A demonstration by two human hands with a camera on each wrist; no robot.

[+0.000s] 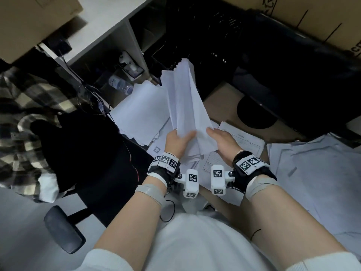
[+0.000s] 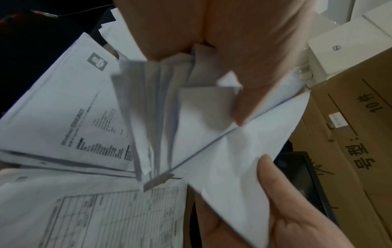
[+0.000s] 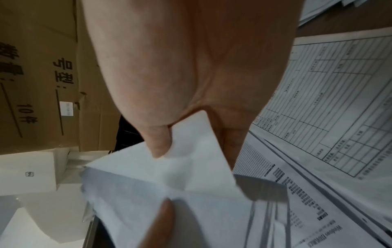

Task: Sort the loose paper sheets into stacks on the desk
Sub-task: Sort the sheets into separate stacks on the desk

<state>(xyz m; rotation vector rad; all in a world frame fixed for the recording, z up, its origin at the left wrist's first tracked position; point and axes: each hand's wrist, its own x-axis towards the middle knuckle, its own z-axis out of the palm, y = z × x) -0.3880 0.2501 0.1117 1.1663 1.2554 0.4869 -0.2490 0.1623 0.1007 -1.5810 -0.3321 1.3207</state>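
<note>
I hold a bundle of white sheets (image 1: 183, 98) upright over the desk, its edges fanned apart. My left hand (image 1: 181, 134) grips the bundle's lower left, thumb on the front. My right hand (image 1: 214, 133) pinches the lower right corner of the outer sheet (image 3: 191, 159) between thumb (image 3: 159, 144) and fingers. In the left wrist view the bundle (image 2: 161, 109) splays out below my fingers. Loose sheets lie underneath: a blank pile (image 1: 140, 112) on the left, printed forms (image 1: 242, 139) in the middle, and a rumpled pile (image 1: 312, 173) on the right.
A black office chair (image 1: 82, 145) with a plaid shirt (image 1: 23, 102) over it stands at the left. Cardboard boxes (image 1: 312, 18) sit at the back, above dark equipment (image 1: 273, 65). A water bottle (image 1: 120, 84) lies in the shelf opening.
</note>
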